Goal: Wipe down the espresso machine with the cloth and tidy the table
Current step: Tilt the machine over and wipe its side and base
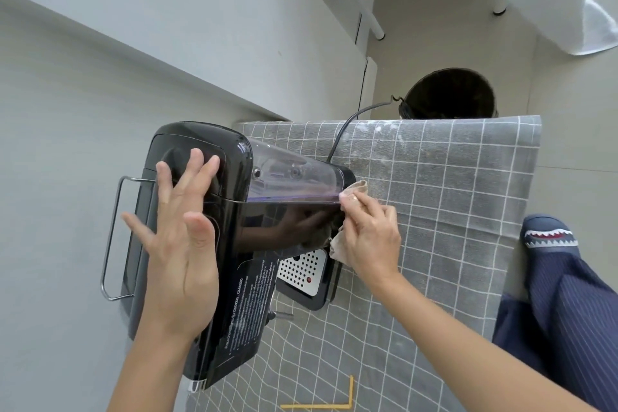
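Observation:
A glossy black espresso machine stands on a table covered with a grey checked cloth, seen from above. Its clear water tank runs along the back right side. My left hand lies flat on the machine's top with fingers spread, holding nothing. My right hand grips a crumpled beige cloth and presses it against the machine's right side, near the lower end of the tank. The perforated metal drip tray shows just below the cloth.
The machine's black power cord runs off the far table edge. A dark round bucket stands on the floor beyond. A wall is close on the left. My slippered foot is to the right of the table. Yellow tape marks the near tablecloth.

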Demonstrator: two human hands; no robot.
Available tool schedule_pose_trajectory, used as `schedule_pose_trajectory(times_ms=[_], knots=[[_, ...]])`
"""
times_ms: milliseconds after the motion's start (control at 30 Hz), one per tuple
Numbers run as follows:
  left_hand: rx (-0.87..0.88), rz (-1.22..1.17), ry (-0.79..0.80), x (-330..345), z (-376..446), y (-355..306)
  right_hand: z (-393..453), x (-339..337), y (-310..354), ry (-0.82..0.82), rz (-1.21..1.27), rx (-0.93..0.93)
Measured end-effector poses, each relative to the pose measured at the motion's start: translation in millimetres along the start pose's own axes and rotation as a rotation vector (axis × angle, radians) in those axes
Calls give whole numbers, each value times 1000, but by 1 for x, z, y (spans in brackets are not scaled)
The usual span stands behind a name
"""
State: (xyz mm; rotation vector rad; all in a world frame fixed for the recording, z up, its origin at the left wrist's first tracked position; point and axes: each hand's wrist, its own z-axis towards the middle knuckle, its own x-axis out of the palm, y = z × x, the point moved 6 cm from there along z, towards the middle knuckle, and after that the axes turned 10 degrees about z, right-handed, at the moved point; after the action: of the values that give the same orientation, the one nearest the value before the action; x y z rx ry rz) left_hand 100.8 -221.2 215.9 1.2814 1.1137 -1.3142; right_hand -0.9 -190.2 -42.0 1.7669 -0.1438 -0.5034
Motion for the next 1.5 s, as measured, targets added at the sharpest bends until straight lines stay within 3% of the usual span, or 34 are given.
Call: schedule_pose_trajectory(times_ms=[267,433,600,900,967,1033,1100,1167,1233,1300,1433,1500], knots=[[-11,-102,60,2,1,-4,9,2,-4,77,204,107],[-3,-110,59,1,2,-4,9,-3,8,62,-130,-229],[14,-114,68,2,1,-5,20,-5,12,146,-361,-331],[11,-95,58,0,3,-7,42,-9,29,448,-274,-97],[9,-96,57,0,3,-6,49,-11,26,504,-171,-51],[5,-98,56,0,3,-6,57,-17,20,579,104,95],[3,-96,54,0,3,-6,64,-30,13,526,431,306],[-1,-90,50,0,3,-7,74,-42,-1,314,641,465],[0,-85,47,0,3,-7,83,-45,-13,129,712,494],[0,-87,48,0,3,-7,89,-34,-11,128,672,424],[-7,-105,50,0,3,-7,66,23,6,408,338,153],[-8,-105,55,0,3,-7,47,34,8,313,270,124]])
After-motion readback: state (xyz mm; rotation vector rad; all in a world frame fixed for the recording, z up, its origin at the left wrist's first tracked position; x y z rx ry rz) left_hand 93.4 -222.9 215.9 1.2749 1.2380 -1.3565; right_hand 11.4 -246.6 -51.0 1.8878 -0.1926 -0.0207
